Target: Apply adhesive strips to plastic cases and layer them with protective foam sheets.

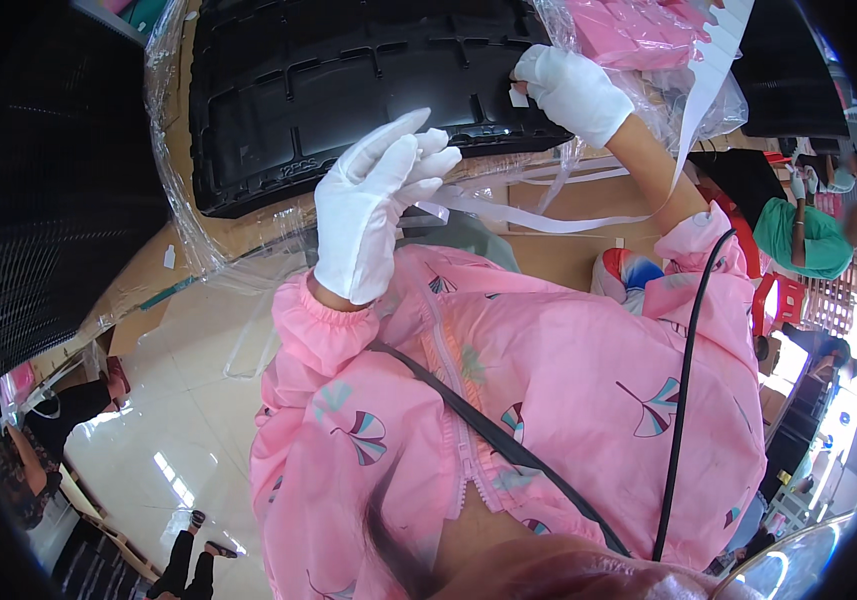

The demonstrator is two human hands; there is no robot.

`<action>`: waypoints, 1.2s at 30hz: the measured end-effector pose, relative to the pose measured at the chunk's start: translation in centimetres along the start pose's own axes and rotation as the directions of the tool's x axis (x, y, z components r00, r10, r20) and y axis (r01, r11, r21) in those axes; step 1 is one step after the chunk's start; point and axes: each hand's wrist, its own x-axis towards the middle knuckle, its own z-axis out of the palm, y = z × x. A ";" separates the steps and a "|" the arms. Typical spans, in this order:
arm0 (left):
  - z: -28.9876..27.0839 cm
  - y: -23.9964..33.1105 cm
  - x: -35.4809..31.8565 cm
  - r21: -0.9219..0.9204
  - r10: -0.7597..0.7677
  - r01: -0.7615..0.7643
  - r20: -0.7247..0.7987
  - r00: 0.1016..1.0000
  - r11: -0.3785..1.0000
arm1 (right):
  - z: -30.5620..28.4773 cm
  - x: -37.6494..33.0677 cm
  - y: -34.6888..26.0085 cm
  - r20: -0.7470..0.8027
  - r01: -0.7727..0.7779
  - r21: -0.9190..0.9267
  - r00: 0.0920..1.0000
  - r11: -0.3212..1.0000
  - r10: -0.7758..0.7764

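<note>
A large black moulded plastic tray (338, 90) with raised ribs lies in front of me. My left hand (363, 215), in a white glove, is raised over the tray's near edge with its fingers apart. Just beside its fingertips is the end of a long white label strip (548, 222), which loops to the right and up past my right forearm. My right hand (578, 100), also gloved in white, is at the tray's right side. Its fingers are pinched together at a small white label (518, 97) against the black plastic.
Pink items in clear plastic wrap (638, 35) lie beyond my right hand. Clear film hangs along the cardboard edge (173, 200) left of the tray. Dark stacked trays (48, 190) stand at far left. A person in a green shirt (813, 240) is at the right.
</note>
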 end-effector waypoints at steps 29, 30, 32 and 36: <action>0.1 -0.8 1.0 -0.005 0.033 -0.033 -0.023 0.999 0.999 | -0.9 -0.3 -0.1 0.036 0.152 -0.137 0.988 0.979 -0.149; 0.1 -0.8 1.0 -0.005 0.023 -0.023 -0.018 1.000 1.000 | -1.0 -0.1 -0.1 0.026 0.143 -0.107 0.990 0.984 -0.141; 0.1 -0.8 0.9 -0.002 0.002 -0.002 -0.008 1.000 1.000 | -1.5 -0.1 -0.5 0.156 0.164 -0.166 0.978 0.972 -0.139; -0.2 -0.9 1.0 -0.015 0.007 -0.007 -0.005 1.000 1.000 | -2.5 -0.8 -0.6 0.245 0.160 -0.063 0.959 0.985 -0.141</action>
